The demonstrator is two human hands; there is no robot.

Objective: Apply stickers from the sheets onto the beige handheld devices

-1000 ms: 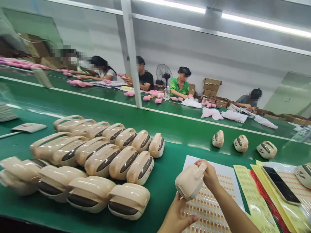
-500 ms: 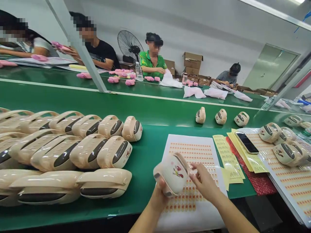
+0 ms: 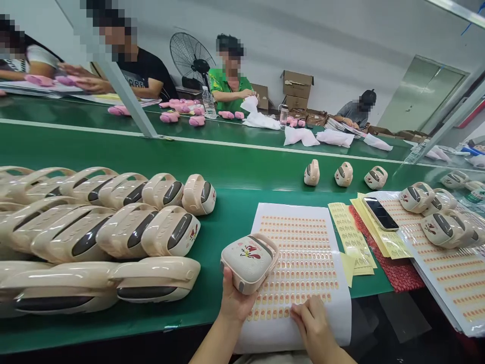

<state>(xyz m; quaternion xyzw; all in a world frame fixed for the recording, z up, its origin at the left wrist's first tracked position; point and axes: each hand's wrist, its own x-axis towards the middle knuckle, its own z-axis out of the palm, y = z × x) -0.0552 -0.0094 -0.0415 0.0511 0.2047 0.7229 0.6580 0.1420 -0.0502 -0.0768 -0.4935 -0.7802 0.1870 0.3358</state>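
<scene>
My left hand (image 3: 237, 301) is wrapped around the lower side of a small beige portable speaker (image 3: 248, 260). Its pale mesh front, printed with a red and green figure, faces up, and its carry handle points to the right. Under it lies a white sheet of small orange stickers (image 3: 303, 227) in rows. My right hand (image 3: 310, 318) rests low on this sheet, thumb and forefinger pinched on a sticker at the end of the bottom row. The fingertips hide most of that sticker.
Rows of beige speakers (image 3: 170, 230) crowd the left; several more (image 3: 343, 174) stand beyond the sheet. To the right lie yellow label sheets (image 3: 350, 237), a phone (image 3: 381, 213) and another sticker sheet (image 3: 454, 283) bearing speakers. Co-workers (image 3: 231, 86) sit across the green bench, behind metal posts (image 3: 131, 96).
My left hand has turned the speaker so its printed front faces more upward, and moved it slightly left. My right hand has left the speaker's handle and come down to the sheet's bottom row.
</scene>
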